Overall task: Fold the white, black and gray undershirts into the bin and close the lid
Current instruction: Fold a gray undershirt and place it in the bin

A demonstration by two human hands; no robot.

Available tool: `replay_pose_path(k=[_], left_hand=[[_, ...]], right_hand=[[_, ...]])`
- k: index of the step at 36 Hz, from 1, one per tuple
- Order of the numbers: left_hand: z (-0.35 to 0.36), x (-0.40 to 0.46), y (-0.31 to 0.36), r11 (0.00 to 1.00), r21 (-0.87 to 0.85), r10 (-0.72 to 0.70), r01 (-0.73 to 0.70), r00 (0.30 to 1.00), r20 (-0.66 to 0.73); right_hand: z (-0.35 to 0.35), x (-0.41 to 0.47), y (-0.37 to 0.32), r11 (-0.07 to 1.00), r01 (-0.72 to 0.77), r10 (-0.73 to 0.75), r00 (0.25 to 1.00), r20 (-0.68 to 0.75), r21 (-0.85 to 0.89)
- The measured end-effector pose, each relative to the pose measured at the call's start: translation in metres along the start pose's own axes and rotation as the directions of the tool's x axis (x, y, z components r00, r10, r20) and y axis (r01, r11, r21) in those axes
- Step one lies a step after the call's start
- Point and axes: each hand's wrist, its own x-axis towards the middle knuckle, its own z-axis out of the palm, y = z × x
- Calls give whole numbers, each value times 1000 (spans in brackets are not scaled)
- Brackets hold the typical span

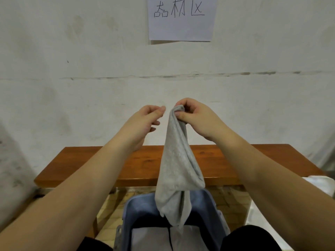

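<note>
A gray undershirt [178, 165] hangs bunched in the air, its lower end dangling into the blue bin [143, 209] at the bottom centre. My right hand [196, 120] pinches the top of the gray cloth between thumb and fingers. Just left of it, my left hand [146, 120] is raised with loosely curled fingers and holds nothing, a small gap from the cloth. Inside the bin lies pale folded fabric [150, 238] with a dark line down its middle.
A brown wooden bench [137, 165] runs across behind the bin, against a white wall with a paper sign [181, 19]. White cloth [319, 183] lies at the right edge. My dark-clothed knees flank the bin at the bottom.
</note>
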Motion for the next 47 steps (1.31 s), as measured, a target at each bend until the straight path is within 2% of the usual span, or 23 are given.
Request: replay_pose_path(k=[3, 5, 8, 11, 16, 19, 20, 24, 26, 30, 32, 35, 37, 44, 47], left_hand=[[0, -13, 5, 998, 59, 17, -13, 998, -60], [4, -26, 5, 980, 197, 0, -2, 1000, 7], [13, -46, -4, 885, 465, -88, -2, 981, 173], [21, -46, -25, 813, 582, -153, 13, 969, 192], [27, -40, -61, 694, 715, 24, -83, 995, 92], [20, -34, -68, 558, 828, 101, -50, 995, -8], [17, -31, -70, 546, 837, 112, -28, 993, -40], [-1, -12, -70, 617, 786, 123, 41, 981, -148], [-8, -4, -68, 652, 757, 139, 34, 977, -164], [-14, 7, -60, 790, 611, 80, 44, 981, -175], [-17, 11, -57, 817, 576, 76, 32, 984, -163], [-23, 17, -55, 832, 554, 79, -1, 990, -118], [-27, 20, -54, 808, 589, 67, -16, 996, -65], [-37, 31, -45, 768, 640, -32, -22, 997, 72], [-39, 38, -46, 785, 619, -75, -7, 991, 107]], right_hand=[[-3, 5, 7, 1000, -13, 12, 998, -66, -24], [-4, 8, 11, 999, -11, 7, 996, -94, -41], [-4, 12, 14, 997, -9, 1, 993, -119, -71], [-1, 14, 16, 996, -11, -2, 990, -140, -90], [-1, 15, 21, 992, -31, 9, 984, -177, -122], [-11, 12, 26, 989, -60, 33, 982, -188, -137], [-17, 10, 28, 989, -72, 46, 981, -190, -133], [-38, 3, 43, 981, -147, 126, 980, -156, -129], [-47, 1, 52, 973, -167, 144, 979, -144, -160], [-59, -9, 63, 940, -203, 188, 979, -79, -275], [-64, -14, 67, 929, -234, 238, 971, -24, -288], [-67, -17, 72, 895, -275, 310, 950, 46, -351], [-68, -18, 75, 893, -266, 314, 946, 80, -362], [-73, -16, 97, 924, -280, 320, 940, 122, -261], [-73, -12, 107, 933, -327, 349, 924, 158, -148]])
